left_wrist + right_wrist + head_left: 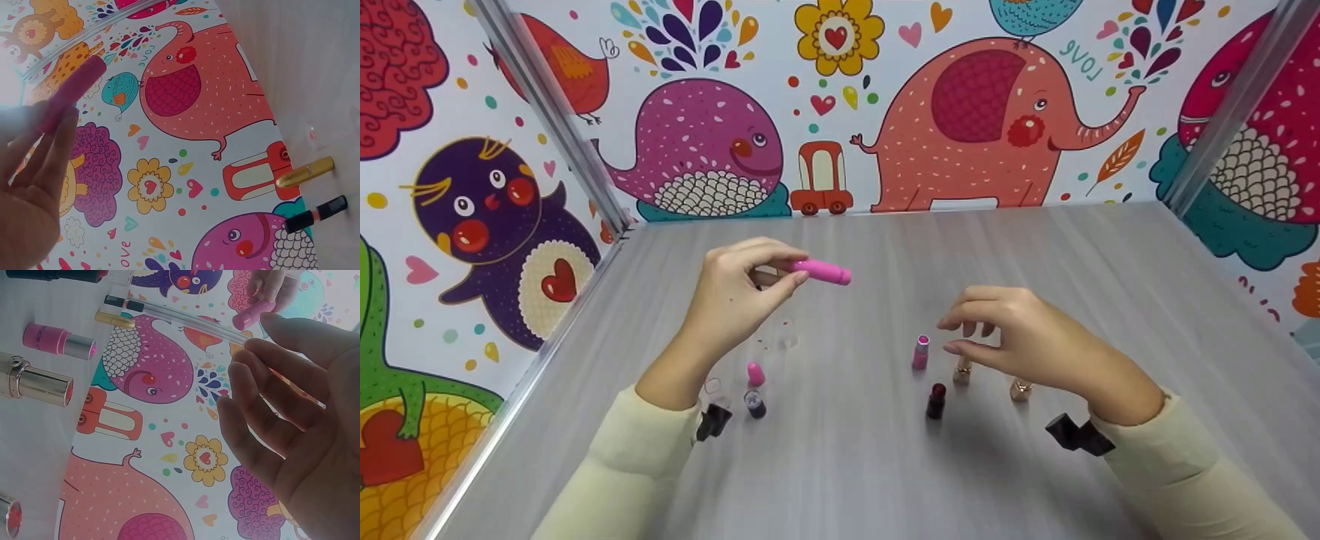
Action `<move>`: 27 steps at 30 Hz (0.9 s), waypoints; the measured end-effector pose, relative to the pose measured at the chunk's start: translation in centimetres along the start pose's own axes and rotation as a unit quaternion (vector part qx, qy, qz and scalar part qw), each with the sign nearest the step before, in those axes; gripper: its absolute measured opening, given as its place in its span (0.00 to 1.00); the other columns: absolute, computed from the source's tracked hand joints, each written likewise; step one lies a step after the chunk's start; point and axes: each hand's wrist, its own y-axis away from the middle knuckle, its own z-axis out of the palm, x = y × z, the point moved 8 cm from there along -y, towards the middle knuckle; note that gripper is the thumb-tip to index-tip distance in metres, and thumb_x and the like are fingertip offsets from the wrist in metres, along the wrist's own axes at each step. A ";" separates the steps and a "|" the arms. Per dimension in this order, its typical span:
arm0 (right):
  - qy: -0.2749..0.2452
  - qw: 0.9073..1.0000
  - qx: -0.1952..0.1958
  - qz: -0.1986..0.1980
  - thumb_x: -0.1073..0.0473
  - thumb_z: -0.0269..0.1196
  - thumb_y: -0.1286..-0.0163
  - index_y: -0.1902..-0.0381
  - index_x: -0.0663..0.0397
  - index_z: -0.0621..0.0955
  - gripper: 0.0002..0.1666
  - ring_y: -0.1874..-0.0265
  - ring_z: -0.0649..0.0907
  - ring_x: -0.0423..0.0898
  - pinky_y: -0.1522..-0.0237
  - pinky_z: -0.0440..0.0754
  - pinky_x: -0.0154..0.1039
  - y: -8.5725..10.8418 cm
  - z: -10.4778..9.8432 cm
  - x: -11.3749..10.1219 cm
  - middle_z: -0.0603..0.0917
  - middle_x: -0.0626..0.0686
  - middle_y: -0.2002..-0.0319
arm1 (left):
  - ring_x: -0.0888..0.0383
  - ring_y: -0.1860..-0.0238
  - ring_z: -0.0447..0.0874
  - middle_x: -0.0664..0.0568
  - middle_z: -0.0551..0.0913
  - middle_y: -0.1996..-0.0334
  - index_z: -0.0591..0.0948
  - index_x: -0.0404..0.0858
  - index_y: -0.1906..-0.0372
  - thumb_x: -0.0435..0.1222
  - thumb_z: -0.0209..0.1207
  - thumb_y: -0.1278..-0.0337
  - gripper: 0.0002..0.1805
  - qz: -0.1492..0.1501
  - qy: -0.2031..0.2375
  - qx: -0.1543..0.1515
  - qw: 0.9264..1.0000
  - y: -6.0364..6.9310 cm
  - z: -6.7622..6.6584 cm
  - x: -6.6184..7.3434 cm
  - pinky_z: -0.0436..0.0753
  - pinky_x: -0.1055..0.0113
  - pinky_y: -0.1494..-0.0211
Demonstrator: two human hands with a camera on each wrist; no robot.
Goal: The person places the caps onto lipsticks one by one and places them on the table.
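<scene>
pink tube (825,271) noted above the table (855,450), lifted well off it. one end is pinched by the left hand (739,296) between thumb and fingers; the other end is left bare, pointed toward the right hand (1024,334). nothing is held by the latter: fingers loosely bent, thumb parted from them, poised near the upright pink lipstick (921,352) but apart from it.

handling, as judged: light weight, stiff shell, probably plastic. smooth surface, so some slip may be expected. shell not thought fragile; any soft stick housed inside could be smeared. hold best taken round the barrel, lightly squeezed; by a pull at the seam near the bare end, parting might be risked.
</scene>
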 end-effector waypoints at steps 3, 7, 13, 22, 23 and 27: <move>-0.002 1.000 0.003 0.001 0.64 0.81 0.39 0.55 0.50 0.91 0.15 0.64 0.85 0.39 0.69 0.88 0.35 0.1 -0.2 0.3 0.88 0.43 0.58 | 0.56 0.59 0.92 0.48 0.92 0.57 0.92 0.32 0.53 0.29 0.74 0.38 0.10 0.006 -0.032 -0.021 0.999 -0.9 0.7 0.0 0.91 0.69 0.55; 0.004 1.000 0.009 0.012 0.64 0.81 0.40 0.55 0.49 0.91 0.15 0.63 0.85 0.39 0.70 0.87 0.32 0.3 -0.6 0.8 0.88 0.42 0.59 | 0.55 0.57 0.92 0.48 0.91 0.56 0.91 0.33 0.52 0.29 0.72 0.35 0.09 0.011 -0.071 -0.062 0.995 -2.1 2.2 -0.3 0.92 0.64 0.53; 0.021 0.998 -0.010 0.056 0.59 0.81 0.37 0.52 0.47 0.91 0.16 0.61 0.84 0.38 0.66 0.89 0.34 0.8 -0.7 1.5 0.88 0.41 0.57 | 0.53 0.54 0.91 0.46 0.90 0.56 0.91 0.34 0.51 0.29 0.70 0.33 0.09 -0.021 -0.115 -0.117 0.986 -3.8 4.3 -2.1 0.91 0.61 0.47; 0.032 0.985 -0.070 0.154 0.43 0.77 0.34 0.40 0.39 0.87 0.26 0.52 0.83 0.40 0.59 0.89 0.38 2.1 -0.8 3.3 0.86 0.39 0.49 | 0.51 0.49 0.87 0.46 0.90 0.54 0.91 0.34 0.47 0.30 0.67 0.29 0.10 -0.081 -0.176 -0.184 0.964 -5.5 7.0 -5.6 0.89 0.63 0.42; 0.033 0.984 -0.076 0.159 0.41 0.77 0.34 0.38 0.39 0.86 0.28 0.51 0.83 0.40 0.59 0.89 0.40 2.2 -0.8 3.4 0.86 0.40 0.48 | 0.51 0.49 0.87 0.46 0.90 0.54 0.91 0.34 0.47 0.30 0.67 0.29 0.10 -0.085 -0.180 -0.188 0.962 -5.6 7.2 -6.0 0.89 0.62 0.42; 0.035 0.978 -0.100 0.180 0.32 0.77 0.39 0.34 0.40 0.84 0.39 0.48 0.83 0.43 0.57 0.89 0.42 2.8 -0.8 4.2 0.85 0.43 0.44 | 0.50 0.49 0.87 0.46 0.91 0.54 0.91 0.34 0.47 0.29 0.65 0.28 0.10 -0.092 -0.209 -0.206 0.952 -6.0 7.9 -7.4 0.89 0.61 0.42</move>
